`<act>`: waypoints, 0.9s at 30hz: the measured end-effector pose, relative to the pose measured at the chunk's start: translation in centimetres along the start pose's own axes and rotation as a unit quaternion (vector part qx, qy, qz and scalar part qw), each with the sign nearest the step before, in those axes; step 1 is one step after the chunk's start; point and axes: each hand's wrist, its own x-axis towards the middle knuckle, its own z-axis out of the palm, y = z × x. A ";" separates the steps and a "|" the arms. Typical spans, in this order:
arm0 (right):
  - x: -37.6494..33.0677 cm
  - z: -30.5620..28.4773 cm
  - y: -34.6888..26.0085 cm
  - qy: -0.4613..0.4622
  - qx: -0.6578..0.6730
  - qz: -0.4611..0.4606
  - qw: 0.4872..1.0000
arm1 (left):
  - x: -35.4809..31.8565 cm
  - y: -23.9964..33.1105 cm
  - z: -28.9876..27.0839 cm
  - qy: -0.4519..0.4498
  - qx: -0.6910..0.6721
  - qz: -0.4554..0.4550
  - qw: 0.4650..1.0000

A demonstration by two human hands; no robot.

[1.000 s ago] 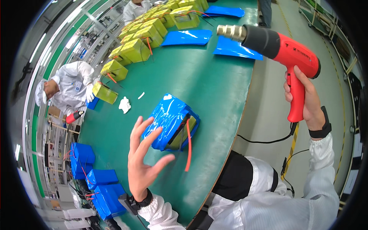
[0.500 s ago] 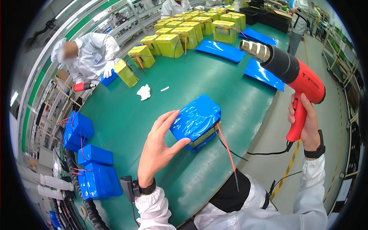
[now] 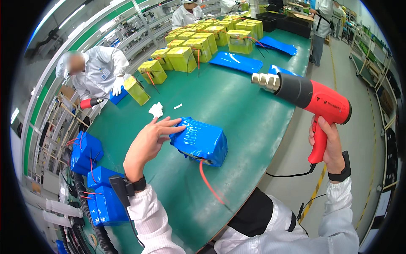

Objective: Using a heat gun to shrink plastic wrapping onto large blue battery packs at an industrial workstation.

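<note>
One quick turn, and the wrapped pack (image 3: pixel 198 137) has swung round on the counter (image 3: pixel 249 148)! The side where its red wire (image 3: pixel 209 184) comes out was facing lower right; now it faces the person, and a blue-covered end looks toward the right. For the work in hand, that seems to offer a different face to the heat gun (image 3: pixel 315 99), which has dropped lower, its metal nozzle pointing left, well apart from the film.

Left hand (image 3: pixel 144 146): no longer spanning the pack, its fingers (image 3: pixel 171 122) are stretched out, unclenched, laid on the top at the left corner; the thumb is hard to make out. Right hand (image 3: pixel 330 142): firmly wrapped around the gun's red handle. Whether hot air is blowing, I can't tell.

Containers now! The blue film is the close one, crinkled around the pack, a dark gap along the near edge where the wire leaves. Far back stand black bins (image 3: pixel 298 26), their contents too small to read. Yellow-green blocks (image 3: pixel 182 59) crowd the far counter unwrapped, flat blue sleeves (image 3: pixel 237 62) beside them, and finished-looking blue packs (image 3: pixel 108 203) sit at the left edge.
</note>
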 end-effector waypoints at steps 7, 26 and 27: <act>-5.6 -4.6 3.5 -0.019 -0.222 -0.038 0.974 | 1.8 2.0 2.0 0.140 -0.037 -0.071 0.987; -11.0 -5.2 10.3 -0.126 -0.395 -0.237 0.879 | -4.2 -0.8 9.6 0.407 -0.293 -0.198 0.842; -11.3 -5.3 9.8 -0.122 -0.396 -0.228 0.881 | -4.2 -1.2 10.7 0.424 -0.299 -0.204 0.830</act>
